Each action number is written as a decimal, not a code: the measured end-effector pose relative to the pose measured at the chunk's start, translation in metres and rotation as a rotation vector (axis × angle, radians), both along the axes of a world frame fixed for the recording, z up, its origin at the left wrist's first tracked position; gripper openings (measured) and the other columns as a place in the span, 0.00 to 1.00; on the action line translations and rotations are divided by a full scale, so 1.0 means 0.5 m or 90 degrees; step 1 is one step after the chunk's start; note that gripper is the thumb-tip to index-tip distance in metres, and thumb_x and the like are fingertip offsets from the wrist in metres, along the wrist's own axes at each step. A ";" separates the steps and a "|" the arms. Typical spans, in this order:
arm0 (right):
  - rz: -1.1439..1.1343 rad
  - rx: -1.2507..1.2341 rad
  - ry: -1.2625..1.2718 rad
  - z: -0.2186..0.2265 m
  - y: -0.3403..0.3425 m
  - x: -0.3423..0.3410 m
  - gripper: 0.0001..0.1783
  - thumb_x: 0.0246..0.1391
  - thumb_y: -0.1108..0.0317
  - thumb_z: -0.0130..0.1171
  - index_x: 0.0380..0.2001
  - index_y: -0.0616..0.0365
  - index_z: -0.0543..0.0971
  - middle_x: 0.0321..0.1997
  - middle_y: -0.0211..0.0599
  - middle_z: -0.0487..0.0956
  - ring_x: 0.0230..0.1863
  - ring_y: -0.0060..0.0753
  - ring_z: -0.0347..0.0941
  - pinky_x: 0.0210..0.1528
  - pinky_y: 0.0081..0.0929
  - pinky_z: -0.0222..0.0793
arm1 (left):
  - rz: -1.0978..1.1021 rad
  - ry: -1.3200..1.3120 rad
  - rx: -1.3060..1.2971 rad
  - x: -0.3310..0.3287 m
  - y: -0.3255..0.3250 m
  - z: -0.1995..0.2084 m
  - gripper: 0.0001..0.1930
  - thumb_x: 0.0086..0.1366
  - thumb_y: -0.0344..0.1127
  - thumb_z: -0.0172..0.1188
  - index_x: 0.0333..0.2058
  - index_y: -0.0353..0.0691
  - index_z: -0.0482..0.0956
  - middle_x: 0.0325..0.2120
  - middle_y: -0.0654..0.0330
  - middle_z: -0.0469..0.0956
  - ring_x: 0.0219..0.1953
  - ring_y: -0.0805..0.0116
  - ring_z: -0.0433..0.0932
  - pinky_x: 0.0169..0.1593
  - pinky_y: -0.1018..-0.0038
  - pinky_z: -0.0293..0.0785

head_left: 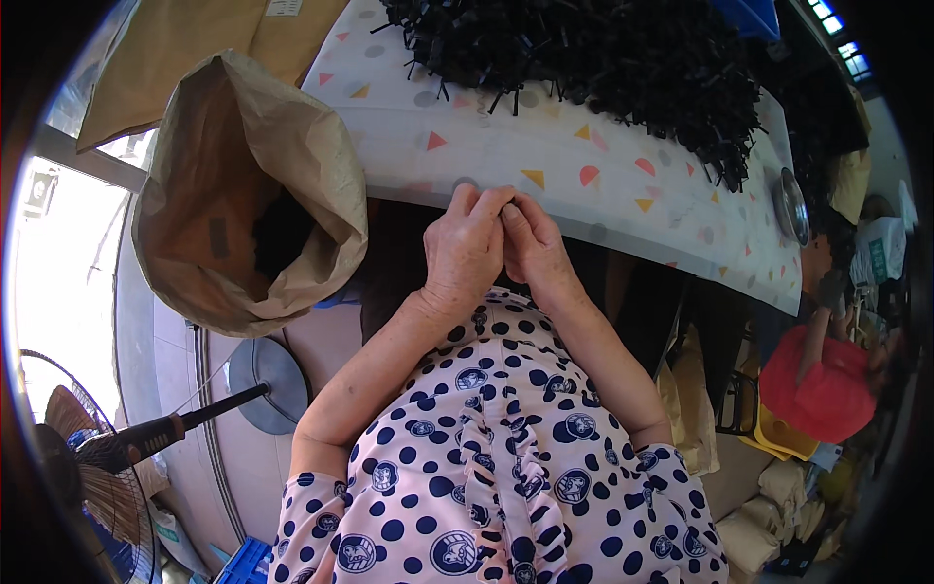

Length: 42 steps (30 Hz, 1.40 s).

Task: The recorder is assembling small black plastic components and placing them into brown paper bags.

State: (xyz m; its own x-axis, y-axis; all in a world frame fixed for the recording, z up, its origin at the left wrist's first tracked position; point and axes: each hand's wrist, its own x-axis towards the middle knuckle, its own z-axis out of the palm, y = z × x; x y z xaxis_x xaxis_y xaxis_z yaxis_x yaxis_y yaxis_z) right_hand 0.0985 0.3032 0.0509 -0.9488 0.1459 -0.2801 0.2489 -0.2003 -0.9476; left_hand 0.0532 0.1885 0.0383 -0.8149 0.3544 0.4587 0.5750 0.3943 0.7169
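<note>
Just off the table's near edge, my left hand (460,251) and my right hand (537,245) meet in front of my body. Both have curled fingers, with thumbs and fingertips pressed together. Whatever they pinch is too small or too hidden to make out. Beyond them, a large heap of small black parts with thin stems (584,68) covers the far side of the table (545,200). Left of my hands stands an open brown paper sack (326,146), with some black pieces (282,234) lying deep inside it.
A round metal dish (794,206) sits at the table's right end. At lower left are a standing fan (88,467) and a round grey base (268,384). A person in red (817,380) works at the right, near several packed bags (769,516).
</note>
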 end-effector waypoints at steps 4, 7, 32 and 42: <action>0.035 0.235 0.180 -0.027 0.020 -0.002 0.14 0.66 0.60 0.45 0.49 0.55 0.68 0.23 0.23 0.68 0.16 0.11 0.58 0.16 0.12 0.52 | -0.054 -0.234 0.253 -0.013 -0.002 0.001 0.15 0.59 0.21 0.54 0.45 0.42 0.73 0.31 0.56 0.77 0.24 0.70 0.75 0.28 0.76 0.72; 0.010 0.209 0.160 -0.029 0.022 0.011 0.12 0.65 0.63 0.47 0.48 0.56 0.69 0.24 0.25 0.72 0.15 0.12 0.59 0.15 0.11 0.52 | -0.113 -0.513 0.413 -0.028 -0.033 0.031 0.15 0.62 0.23 0.53 0.48 0.40 0.70 0.32 0.58 0.78 0.25 0.75 0.75 0.29 0.81 0.72; 0.087 -0.100 0.161 -0.032 0.085 0.047 0.08 0.61 0.66 0.53 0.31 0.58 0.72 0.22 0.19 0.67 0.21 0.10 0.57 0.22 0.11 0.53 | -0.288 -0.416 0.030 0.030 0.005 0.054 0.20 0.60 0.18 0.52 0.52 0.36 0.65 0.32 0.60 0.76 0.29 0.77 0.76 0.34 0.81 0.74; 0.080 0.145 0.214 0.004 0.068 0.057 0.12 0.67 0.64 0.42 0.39 0.63 0.71 0.25 0.25 0.69 0.26 0.14 0.62 0.29 0.14 0.62 | -0.299 -0.477 0.127 0.011 -0.001 0.058 0.13 0.63 0.20 0.48 0.46 0.35 0.61 0.30 0.57 0.75 0.31 0.73 0.78 0.35 0.78 0.77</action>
State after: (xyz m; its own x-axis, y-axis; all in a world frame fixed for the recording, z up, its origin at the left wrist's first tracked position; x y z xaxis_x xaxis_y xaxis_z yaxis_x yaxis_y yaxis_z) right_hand 0.1271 0.3370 0.0528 -0.9962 0.0453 0.0741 -0.0725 0.0352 -0.9967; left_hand 0.0589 0.1882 0.0674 -0.7161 0.6966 -0.0450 0.0006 0.0651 0.9979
